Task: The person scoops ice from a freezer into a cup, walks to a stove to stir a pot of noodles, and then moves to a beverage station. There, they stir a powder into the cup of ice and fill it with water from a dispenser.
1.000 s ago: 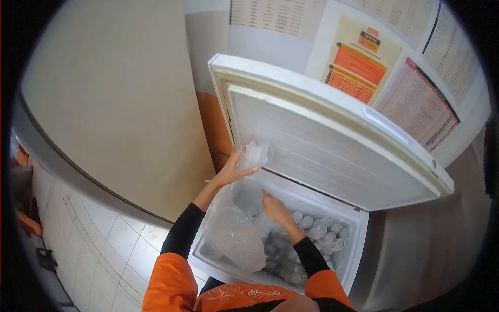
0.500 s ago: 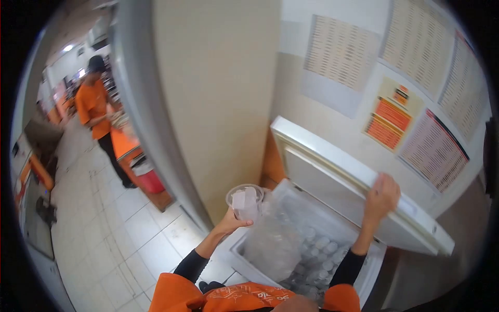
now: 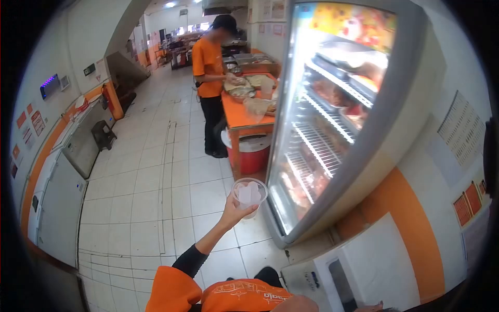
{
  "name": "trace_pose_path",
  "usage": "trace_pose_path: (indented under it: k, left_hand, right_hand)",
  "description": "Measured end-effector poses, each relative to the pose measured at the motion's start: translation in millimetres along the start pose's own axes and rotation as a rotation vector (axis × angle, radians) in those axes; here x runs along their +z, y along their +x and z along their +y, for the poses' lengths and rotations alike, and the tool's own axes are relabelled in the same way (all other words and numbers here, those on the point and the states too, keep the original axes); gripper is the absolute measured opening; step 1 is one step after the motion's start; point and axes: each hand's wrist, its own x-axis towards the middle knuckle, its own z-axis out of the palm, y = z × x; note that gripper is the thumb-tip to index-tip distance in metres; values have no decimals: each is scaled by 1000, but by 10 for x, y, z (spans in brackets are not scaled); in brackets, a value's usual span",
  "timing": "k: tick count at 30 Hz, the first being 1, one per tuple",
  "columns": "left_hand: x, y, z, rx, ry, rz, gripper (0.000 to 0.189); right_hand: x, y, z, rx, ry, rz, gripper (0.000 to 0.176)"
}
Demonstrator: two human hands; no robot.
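Note:
My left hand (image 3: pixel 236 210) is wrapped round a clear plastic cup (image 3: pixel 249 193) with whitish, ice-like pieces in it, held out over the tiled floor. Only a bit of my right hand (image 3: pixel 370 308) shows at the bottom edge, by the white chest freezer (image 3: pixel 384 260); its fingers are mostly cut off. The freezer's lid is down, and its inside is hidden.
A lit display fridge (image 3: pixel 332 114) with stocked shelves stands ahead on the right. Beyond it, a co-worker (image 3: pixel 208 67) handles food at an orange table (image 3: pixel 234 109) above a red container (image 3: pixel 252 156). White freezers (image 3: pixel 57 203) and a dark stool (image 3: pixel 104 134) line the left.
The view has turned left, towards the aisle. The freezer lid has come down, and my right hand has dropped to the lower edge. My left hand still holds the cup.

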Motion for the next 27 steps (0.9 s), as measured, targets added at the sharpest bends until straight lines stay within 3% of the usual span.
trace_pose_path:
  k: [3, 4, 6, 9, 11, 12, 13, 15, 18, 20, 23, 25, 26, 27]
  left_hand:
    - [-498, 200, 11, 85, 173, 12, 60]
    - [-655, 289, -39, 84, 175, 10, 60]
    - [-973, 504, -124, 131, 120, 131, 60]
    - [-1571, 852, -90, 176, 202, 192, 61]
    - [-2048, 1104, -61, 161, 173, 294, 66]
    - [-2271, 1206, 23, 250, 298, 280, 71]
    - [-2492, 1311, 82, 327, 425, 272, 75]
    - [-3031, 1527, 29, 292, 409, 349, 81]
    - [-3685, 1785, 32, 301, 437, 554, 78]
    - [-4027, 1892, 41, 272, 588, 502, 76]
    - [-4572, 2142, -49, 167, 442, 674, 77]
    - [-4896, 2311, -95, 137, 396, 734, 78]
    - [-5154, 2414, -168, 168, 374, 700, 78]
    - [-5378, 2515, -203, 201, 356, 661, 79]
  right_hand:
    - [115, -183, -385, 259, 201, -80, 36]
    - [-141, -52, -1147, 263, 165, -87, 35]
    - [58, -65, -1846, 92, 461, -33, 33]
    - [198, -93, -3172, 38, 898, -84, 32]
    - [93, -125, -4174, -28, 887, -202, 25]
    - [380, -220, -4560, -115, 1001, -171, 23]
    - [356, -302, -5152, -72, 1166, -234, 21]
    - [552, -550, -6165, -164, 1370, -344, 24]
    - [210, -945, -7764, -425, 1665, -697, 16]
    - [-176, -1296, -8717, -714, 1873, -847, 16]
    - [-972, -1786, -9682, -1283, 2027, -1097, 29]
    - [-1410, -2085, -10227, -1544, 2008, -1066, 44]
    - [-1486, -2298, -10542, -1569, 2022, -1074, 44]
    - [-1536, -2532, -10847, -1533, 2076, -1346, 50]
